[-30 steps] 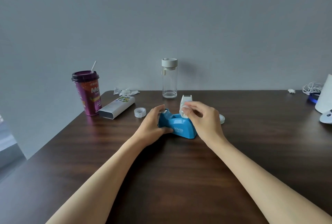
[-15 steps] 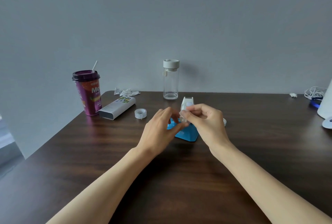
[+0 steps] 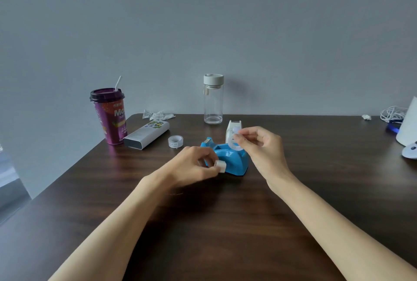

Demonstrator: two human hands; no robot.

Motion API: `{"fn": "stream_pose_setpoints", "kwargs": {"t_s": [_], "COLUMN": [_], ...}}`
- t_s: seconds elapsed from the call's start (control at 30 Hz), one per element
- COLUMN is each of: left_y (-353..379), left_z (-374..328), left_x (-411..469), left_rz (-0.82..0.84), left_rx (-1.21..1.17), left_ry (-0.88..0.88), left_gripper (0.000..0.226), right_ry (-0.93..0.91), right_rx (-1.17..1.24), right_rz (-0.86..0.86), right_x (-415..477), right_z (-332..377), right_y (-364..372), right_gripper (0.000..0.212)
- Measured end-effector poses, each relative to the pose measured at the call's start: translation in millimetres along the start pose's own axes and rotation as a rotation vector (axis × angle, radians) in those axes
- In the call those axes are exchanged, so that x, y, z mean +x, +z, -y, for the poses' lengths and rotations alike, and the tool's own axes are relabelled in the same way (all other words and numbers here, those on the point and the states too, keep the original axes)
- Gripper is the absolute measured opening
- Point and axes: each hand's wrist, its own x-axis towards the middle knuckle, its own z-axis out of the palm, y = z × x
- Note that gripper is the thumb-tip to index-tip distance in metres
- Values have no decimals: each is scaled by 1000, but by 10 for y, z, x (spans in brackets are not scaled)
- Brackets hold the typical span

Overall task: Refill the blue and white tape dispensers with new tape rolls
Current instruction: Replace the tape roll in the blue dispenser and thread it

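Note:
The blue tape dispenser (image 3: 234, 161) sits mid-table with its cradle showing nothing in it. Behind it stands the white tape dispenser (image 3: 232, 128), partly hidden by my fingers. My right hand (image 3: 261, 147) pinches a clear, ring-shaped tape roll (image 3: 232, 142) just above the blue dispenser's back end. My left hand (image 3: 196, 165) holds a small white spool core (image 3: 220, 166) in front of the dispenser's left side. A spare clear tape roll (image 3: 175, 141) lies flat on the table further left.
A purple drink cup with a straw (image 3: 109, 116) and a white box (image 3: 146, 134) stand at left, crumpled wrappers (image 3: 158, 115) behind them. A glass bottle (image 3: 213, 100) is at the back. White objects (image 3: 409, 127) and cables (image 3: 392, 115) sit at right.
My hands have drawn apart. The left hand pulled the white core out toward me while the right kept the ring-shaped roll above the blue dispenser, which is now uncovered.

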Motion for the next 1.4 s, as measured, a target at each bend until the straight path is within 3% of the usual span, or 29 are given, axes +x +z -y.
{"fn": "stream_pose_setpoints", "kwargs": {"t_s": [0.27,0.47,0.63,1.2,1.4], "left_y": [-34,-128,-131,-134,-74], "left_z": [106,206,164,120,30], "left_x": [21,6,-7,2,6], "left_rz": [60,29,-7,-137,-148], "left_rx": [95,42,12,54,-48], "left_ry": [0,-63,-51,32,53], "left_gripper": [14,18,30,14,13], "right_ry": [-51,-273,-429,-377,-517], "right_rx": [-35,-527,-717,-715,-704], "right_rz": [38,347,453,539,386], "right_x": [8,-60,-109,-120,-104], "right_z": [32,-26,-39,62,7], "right_y": [-12,-56,-52,-85,-55], "right_gripper": [8,7,14,45,40]}}
